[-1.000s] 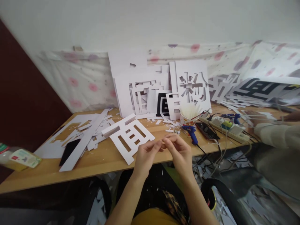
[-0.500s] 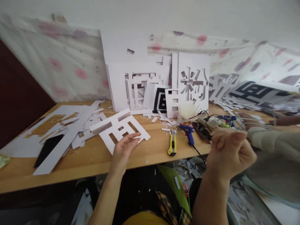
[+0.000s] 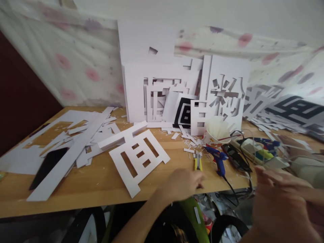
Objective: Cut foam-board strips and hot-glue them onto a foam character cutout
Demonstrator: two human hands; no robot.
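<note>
My left hand (image 3: 181, 185) is over the front edge of the table, blurred by motion. Its fingertips reach the handle end of a yellow utility knife (image 3: 198, 162) and cover part of it; whether they grip it I cannot tell. To its left lies a white cut-out board character (image 3: 141, 157) with rectangular openings and a raised strip along part of its far edge. At the lower right is my right hand (image 3: 278, 206), raised and blurred, its fingers hard to make out. A blue glue gun (image 3: 219, 160) rests between the two hands.
White offcuts (image 3: 101, 131), a long white strip (image 3: 71, 153) and a black flat piece (image 3: 49, 167) lie at left. Cut-out boards (image 3: 134, 91) lean behind. A cup of glue sticks (image 3: 217, 133) and cables sit at right, beside another person's arm (image 3: 307, 167).
My left hand has moved right, from the white cut-out character to the utility knife. My right hand has shifted right and down in view. The camera view has also shifted.
</note>
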